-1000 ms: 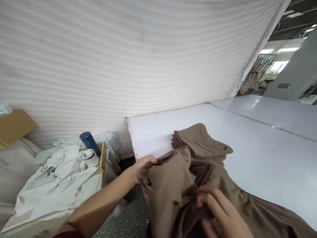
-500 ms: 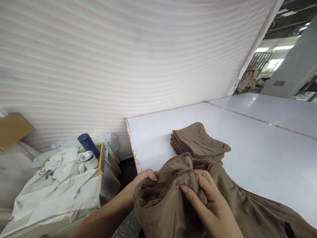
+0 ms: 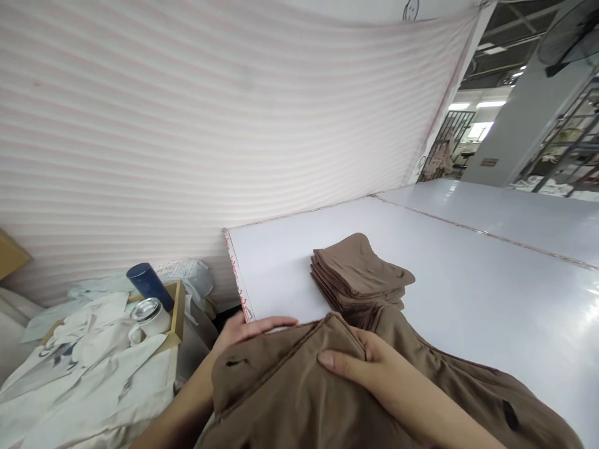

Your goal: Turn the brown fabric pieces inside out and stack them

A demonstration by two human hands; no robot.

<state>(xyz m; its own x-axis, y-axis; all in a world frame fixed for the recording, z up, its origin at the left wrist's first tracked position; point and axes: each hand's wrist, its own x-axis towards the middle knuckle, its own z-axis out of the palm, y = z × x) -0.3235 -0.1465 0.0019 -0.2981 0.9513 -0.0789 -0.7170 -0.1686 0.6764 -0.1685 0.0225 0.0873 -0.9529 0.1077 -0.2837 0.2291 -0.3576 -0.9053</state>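
Brown fabric with a stitched seam and a small dark slit hangs in front of me, probably a garment piece (image 3: 285, 393). My right hand (image 3: 369, 362) is closed on its upper corner, the thumb pressed flat on the near side and the fingers behind. My left hand (image 3: 253, 327) is behind the upper left edge, slightly blurred; a finger stretches along that edge, while the others are mostly hidden by the fabric. Just beyond lies a neat stack of folded brown pieces (image 3: 358, 265) on the white table (image 3: 271, 268). More brown fabric (image 3: 453, 380) spreads to the right.
Left of the table is a cloth-covered stand (image 3: 107, 399) with a wooden tray (image 3: 176, 312), a dark blue cylinder (image 3: 150, 285) and a white lidded mug (image 3: 152, 318). A striped pale sheet (image 3: 210, 125) hangs behind the table. A fan (image 3: 571, 34) is at upper right.
The bunched brown fabric has been spread flatter, its slit now showing at left. My left hand has shifted left and its fingers have straightened behind the edge. The view has turned slightly right.
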